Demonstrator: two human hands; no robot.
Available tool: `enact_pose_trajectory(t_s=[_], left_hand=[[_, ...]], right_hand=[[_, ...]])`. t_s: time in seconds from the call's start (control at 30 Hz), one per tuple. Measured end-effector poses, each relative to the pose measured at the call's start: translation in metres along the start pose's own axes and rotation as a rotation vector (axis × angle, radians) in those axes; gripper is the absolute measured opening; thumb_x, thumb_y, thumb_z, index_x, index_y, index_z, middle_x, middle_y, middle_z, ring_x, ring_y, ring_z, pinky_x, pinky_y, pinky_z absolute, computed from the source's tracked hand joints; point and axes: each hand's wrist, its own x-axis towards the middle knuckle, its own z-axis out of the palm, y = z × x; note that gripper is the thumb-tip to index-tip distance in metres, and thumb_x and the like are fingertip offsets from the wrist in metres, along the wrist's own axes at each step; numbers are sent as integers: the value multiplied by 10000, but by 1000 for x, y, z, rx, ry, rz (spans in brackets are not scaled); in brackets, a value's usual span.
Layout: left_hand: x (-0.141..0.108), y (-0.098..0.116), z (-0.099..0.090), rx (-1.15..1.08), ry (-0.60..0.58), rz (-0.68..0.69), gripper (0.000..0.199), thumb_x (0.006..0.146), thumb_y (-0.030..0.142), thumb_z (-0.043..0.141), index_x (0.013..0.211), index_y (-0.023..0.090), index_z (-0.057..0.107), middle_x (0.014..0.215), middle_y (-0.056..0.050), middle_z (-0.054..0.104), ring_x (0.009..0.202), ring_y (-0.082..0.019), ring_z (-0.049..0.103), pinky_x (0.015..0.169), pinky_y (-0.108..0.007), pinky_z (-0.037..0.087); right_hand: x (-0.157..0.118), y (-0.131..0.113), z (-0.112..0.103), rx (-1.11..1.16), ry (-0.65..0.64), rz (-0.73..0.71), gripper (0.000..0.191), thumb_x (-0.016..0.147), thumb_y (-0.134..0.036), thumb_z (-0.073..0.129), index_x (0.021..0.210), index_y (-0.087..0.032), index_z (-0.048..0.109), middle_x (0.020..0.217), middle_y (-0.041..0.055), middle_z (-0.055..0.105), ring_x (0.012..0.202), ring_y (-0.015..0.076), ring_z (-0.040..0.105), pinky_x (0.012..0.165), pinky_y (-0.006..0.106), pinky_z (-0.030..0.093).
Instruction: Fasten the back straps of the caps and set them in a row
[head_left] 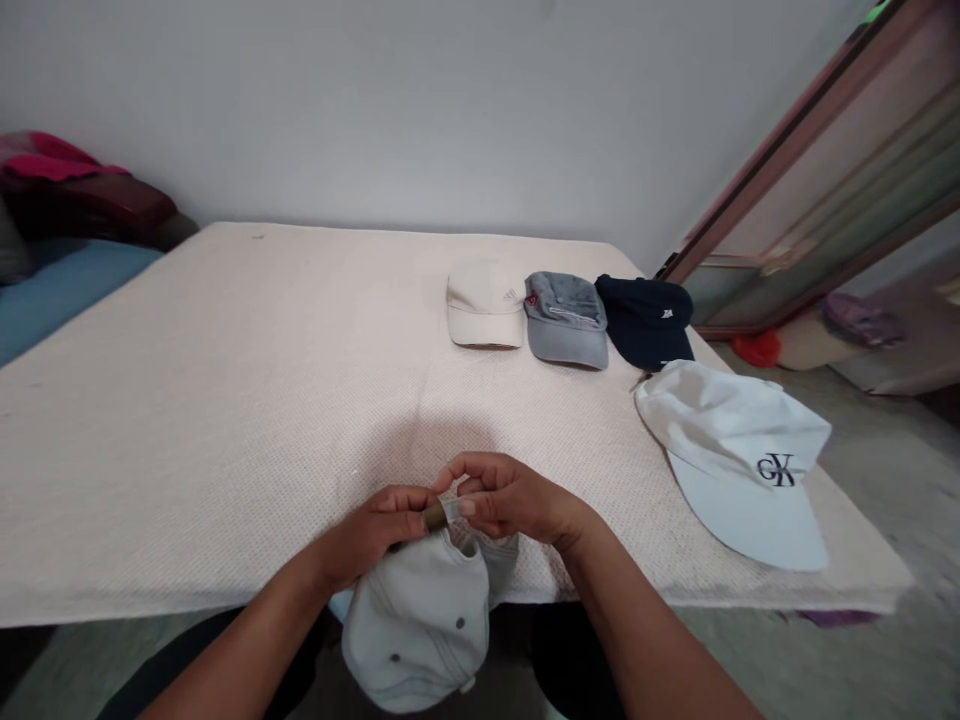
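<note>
A pale grey-white cap [420, 620] hangs at the table's front edge, its crown toward me and its back strap up. My left hand [390, 525] is closed on the strap end by a brownish-gold buckle [434, 516]. Thumb and fingers of my right hand [510, 495] pinch the light strap [453, 509] where it comes out of the buckle. The cap's brim is mostly hidden behind the crown and my hands.
On the covered table [262, 400] lie a cream cap [486, 300], a grey cap [566, 318], a navy cap [648, 320] and a large white cap [735, 450] along the right side. A wall [375, 110] stands behind, with a framed glass panel [825, 170] at right.
</note>
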Motion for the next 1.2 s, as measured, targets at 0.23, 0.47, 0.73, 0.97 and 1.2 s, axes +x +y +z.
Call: enact_pose_trajectory(t_s=[0.23,0.47,0.73,0.97,1.2], left_hand=[[-1,1,2,48,7,25,237,722,365,693,740,140,620,613,19,498,521,-78,374,507,-210,273],[1,-3,-4,176,15,38,260,761,413,662,754,159,604,600,45,427,518,-77,310,497,-217,226],[3,-3,-3,120,15,42,254,748,390,675,718,153,588,589,46,428,506,-70,311,491,-213,226],[3,-4,-1,55,52,28,263,745,392,688,804,141,632,668,0,539,548,-92,417,535,-218,309],[2,-2,1,81,34,32,272,767,400,674,853,142,667,718,-21,603,562,-91,463,555,-227,317]], right_hand=[[3,0,3,-38,89,98,190,759,-307,681,794,-166,559,480,-82,485,378,34,334,353,156,248],[4,1,4,-33,106,131,153,712,-255,688,726,-157,570,465,-83,476,372,31,349,348,155,237],[7,5,6,-34,204,81,148,707,-238,688,761,-157,575,503,-76,498,381,30,369,350,149,255],[5,4,5,19,149,77,204,734,-278,686,860,-161,577,492,-80,516,372,35,363,354,153,253],[6,6,7,57,175,54,186,759,-266,661,891,-167,574,471,-88,476,364,32,332,348,147,224]])
